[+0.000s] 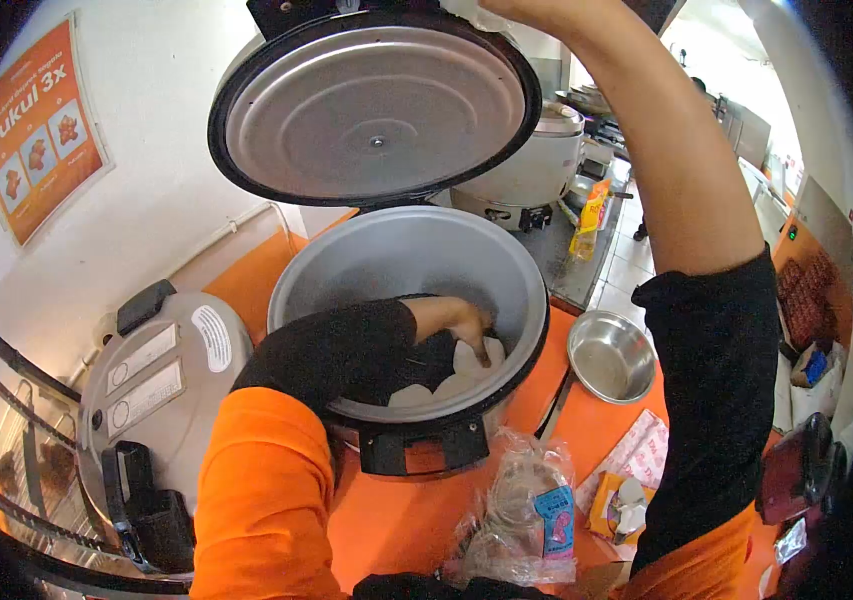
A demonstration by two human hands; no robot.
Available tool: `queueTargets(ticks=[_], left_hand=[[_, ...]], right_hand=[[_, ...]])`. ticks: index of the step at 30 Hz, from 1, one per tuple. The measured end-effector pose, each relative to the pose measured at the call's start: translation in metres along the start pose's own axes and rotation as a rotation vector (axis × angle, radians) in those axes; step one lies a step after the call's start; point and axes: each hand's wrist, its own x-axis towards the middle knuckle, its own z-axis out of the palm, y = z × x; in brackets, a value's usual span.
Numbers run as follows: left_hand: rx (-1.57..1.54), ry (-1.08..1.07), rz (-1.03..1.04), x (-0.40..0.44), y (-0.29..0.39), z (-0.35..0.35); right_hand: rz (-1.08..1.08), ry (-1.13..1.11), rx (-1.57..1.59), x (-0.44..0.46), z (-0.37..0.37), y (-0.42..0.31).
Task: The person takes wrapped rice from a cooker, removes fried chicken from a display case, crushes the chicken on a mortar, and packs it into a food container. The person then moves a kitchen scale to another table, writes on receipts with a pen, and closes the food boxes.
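Left hand [464,322] bent down at a pale bundle [466,364] in the open pot [346,265], centre frame, closure indiscernible; bundle probably soft, light, best cupped by its sides; right hand [524,7], top edge, grip hidden.

On the far left, an orange rectangular paper poster [14,120] on the wall reads "Pukul 3x" in large white letters; the smaller line above cannot be made out with certainty. Two white rectangular stickers [146,397] and a white rounded sticker [211,338] on the round grey closed cooker lid [201,430] at left bear print too small to read. Unreadable too are the yellow plastic pouch [591,220] at far right and the blue-and-pink label [555,520] on the clear plastic bag [508,495], near right.
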Motion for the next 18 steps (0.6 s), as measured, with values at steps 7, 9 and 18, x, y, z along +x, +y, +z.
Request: queueTargets(ticks=[7,9,18], left_hand=[[0.101,0.215,0.049,-0.039,0.036,0.001],[0.056,0.334,0.103,-0.082,0.056,-0.012],[-0.283,0.626,-0.263,-0.36,0.18,0.003]], right_hand=[[-0.087,-0.004,0.047,-0.017,-0.009,0.0],[-0.519,0.151,-0.422,0.002,0.034,0.028],[-0.03,0.238,0.257,-0.067,0.013,-0.023]])
